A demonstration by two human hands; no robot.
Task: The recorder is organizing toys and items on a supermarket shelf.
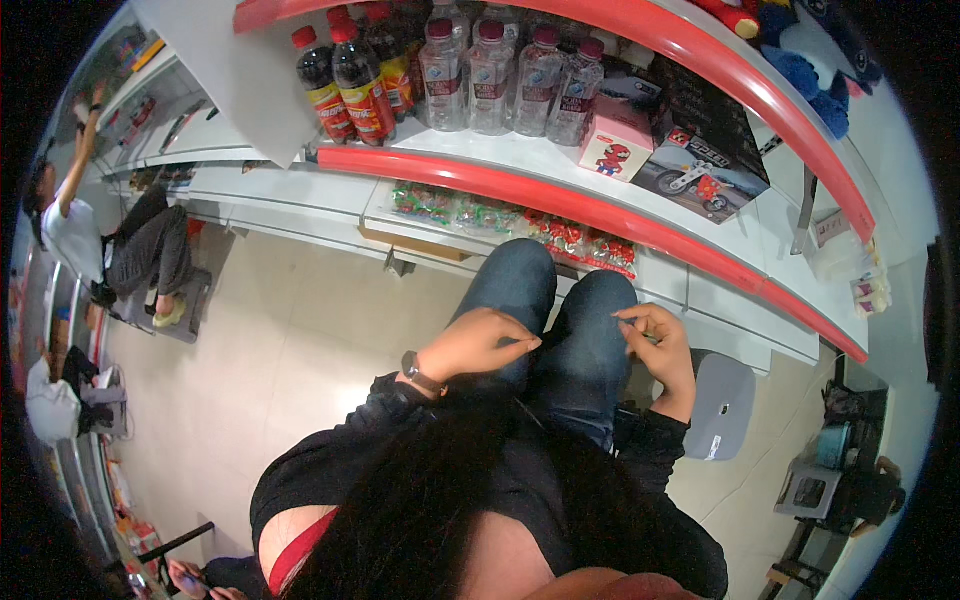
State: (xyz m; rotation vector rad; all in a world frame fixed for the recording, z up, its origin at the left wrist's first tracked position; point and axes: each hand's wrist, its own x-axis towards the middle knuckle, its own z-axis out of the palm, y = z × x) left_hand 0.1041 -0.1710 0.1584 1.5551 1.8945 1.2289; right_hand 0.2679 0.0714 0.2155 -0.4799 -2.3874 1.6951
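Observation:
My left hand (480, 341) hovers over my left thigh, its thumb and fingertips pinched together. I see no object in the pinch. A dark wristwatch (420, 373) is on that wrist. By the outer side of my right knee, my right hand (661, 351) has curled fingers, with thumb and forefinger close together. A small greenish spot shows between its fingers, too little to name. My knees, in blue jeans (517, 281), reach the shelf front. Just past them, clear plastic packs with red contents (577, 244) and packs with green contents (424, 202) lie on the low shelf.
Above the red shelf edge (480, 178) stand cola bottles (360, 90), clear drink bottles (491, 82), a pink-and-white box (616, 142) and a toy motorcycle box (705, 172). A grey stool (724, 409) is at my right. People sit at the left (71, 232).

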